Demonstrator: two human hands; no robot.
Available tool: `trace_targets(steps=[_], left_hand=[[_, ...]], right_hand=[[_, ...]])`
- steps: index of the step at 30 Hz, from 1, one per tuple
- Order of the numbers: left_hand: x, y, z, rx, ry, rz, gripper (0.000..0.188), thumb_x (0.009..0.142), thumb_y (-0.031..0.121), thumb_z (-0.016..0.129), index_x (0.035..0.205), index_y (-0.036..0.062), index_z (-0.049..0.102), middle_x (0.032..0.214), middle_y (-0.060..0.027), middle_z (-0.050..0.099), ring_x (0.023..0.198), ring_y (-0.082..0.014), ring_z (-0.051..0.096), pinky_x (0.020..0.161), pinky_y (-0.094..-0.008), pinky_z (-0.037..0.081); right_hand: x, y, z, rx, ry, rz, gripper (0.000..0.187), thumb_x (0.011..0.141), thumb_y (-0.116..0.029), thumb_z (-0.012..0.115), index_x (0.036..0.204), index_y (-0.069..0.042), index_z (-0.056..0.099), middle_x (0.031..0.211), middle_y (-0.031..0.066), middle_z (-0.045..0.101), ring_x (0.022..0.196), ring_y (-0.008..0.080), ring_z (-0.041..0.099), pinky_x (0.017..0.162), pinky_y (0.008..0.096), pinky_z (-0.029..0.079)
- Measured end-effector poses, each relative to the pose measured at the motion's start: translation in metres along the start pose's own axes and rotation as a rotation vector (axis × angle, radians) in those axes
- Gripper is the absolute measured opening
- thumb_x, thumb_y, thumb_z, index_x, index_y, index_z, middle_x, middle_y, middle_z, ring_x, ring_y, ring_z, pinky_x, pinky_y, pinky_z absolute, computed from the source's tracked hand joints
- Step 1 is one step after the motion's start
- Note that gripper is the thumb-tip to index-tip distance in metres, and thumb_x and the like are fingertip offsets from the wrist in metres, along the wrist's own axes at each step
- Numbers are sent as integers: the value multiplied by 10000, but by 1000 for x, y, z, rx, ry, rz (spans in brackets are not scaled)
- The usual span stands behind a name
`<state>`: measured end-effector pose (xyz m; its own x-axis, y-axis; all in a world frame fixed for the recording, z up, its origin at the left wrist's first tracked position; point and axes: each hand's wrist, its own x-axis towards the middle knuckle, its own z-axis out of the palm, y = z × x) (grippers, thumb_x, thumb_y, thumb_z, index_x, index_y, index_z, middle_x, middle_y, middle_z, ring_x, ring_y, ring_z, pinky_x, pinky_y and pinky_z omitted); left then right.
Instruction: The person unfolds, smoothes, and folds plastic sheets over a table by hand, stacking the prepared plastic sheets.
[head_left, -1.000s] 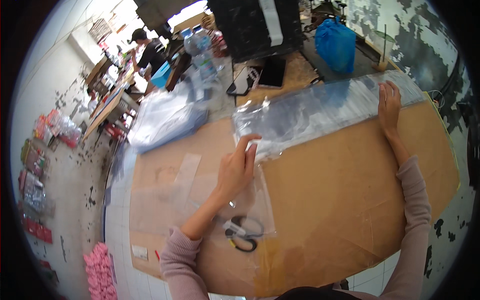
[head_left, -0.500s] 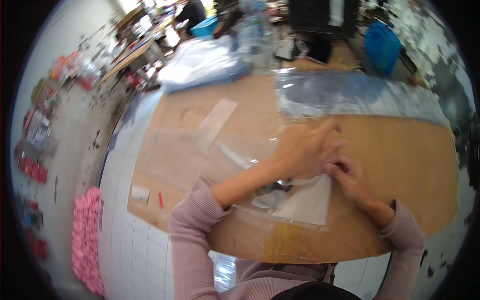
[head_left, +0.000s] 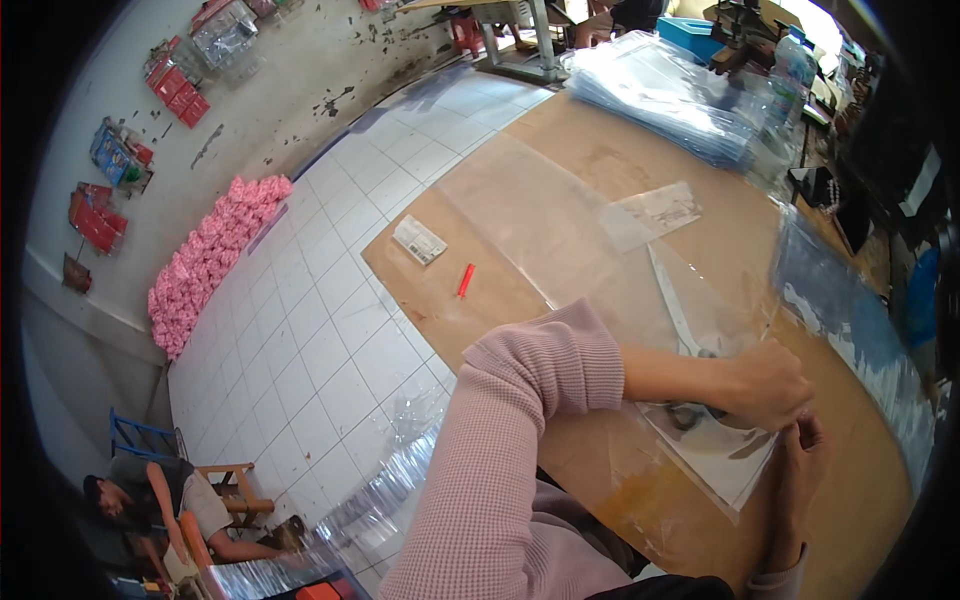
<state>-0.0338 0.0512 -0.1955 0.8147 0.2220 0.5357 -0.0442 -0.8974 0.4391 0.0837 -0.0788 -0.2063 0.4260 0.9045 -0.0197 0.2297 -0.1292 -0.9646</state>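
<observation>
My left hand (head_left: 768,384) is closed in a fist above the cardboard-covered table (head_left: 600,455). Just beyond it, my right hand (head_left: 803,452) is closed too, its fingers meeting the left hand's. Whatever they pinch is hidden between the fingers. Below them lies a white sheet (head_left: 722,470) within clear plastic, its corner pointing toward me. A pair of scissors (head_left: 672,300) rests under my left wrist, blades pointing away; the wrist covers their middle. A large clear plastic sheet (head_left: 530,210) spreads to the left, with a small pale rectangular piece (head_left: 655,215) on it.
A red stick-like piece (head_left: 466,280) and a small printed packet (head_left: 420,240) lie near the table's left edge. Stacked clear bags (head_left: 660,95) sit at the far side, silvery plastic (head_left: 850,340) at right. Pink bundles (head_left: 215,260) line the wall. Another person (head_left: 175,505) sits lower left.
The view has swung to the left, bringing the floor and a seated person in. My left hand, fingers partly spread before, is now a fist against the right hand.
</observation>
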Motion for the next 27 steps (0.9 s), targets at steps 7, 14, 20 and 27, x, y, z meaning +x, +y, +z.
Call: trace_targets(steps=[7,14,20,27], left_hand=[[6,20,11,18,48,-3,143,620,119,527,687,-7,509,510,-157,526,503,-311,550,434,-389,407],[13,20,7,-73,0,-134,169,669,142,548,785,23,522,613,-159,560,553,-327,556,483,-397,425],[22,1,-1,-29,82,-27,262,689,303,617,756,54,572,597,-146,550,573,-323,541,503,-402,419],[23,0,-12,-14,-174,-122,297,687,313,621,808,44,582,570,-145,541,535,-302,543,487,-385,406]], right_hand=[[4,-22,16,-128,111,-188,119,785,-111,529,831,-1,527,742,17,543,717,72,484,628,221,387],[14,-8,4,-270,281,-254,129,795,-67,492,891,11,531,707,60,548,665,132,510,605,254,416],[6,-15,-9,-57,168,-116,155,831,-123,455,854,6,538,757,35,507,684,92,467,609,218,381],[-7,-33,-8,132,-39,-13,178,855,-152,435,749,-25,500,716,-26,402,652,58,356,615,200,318]])
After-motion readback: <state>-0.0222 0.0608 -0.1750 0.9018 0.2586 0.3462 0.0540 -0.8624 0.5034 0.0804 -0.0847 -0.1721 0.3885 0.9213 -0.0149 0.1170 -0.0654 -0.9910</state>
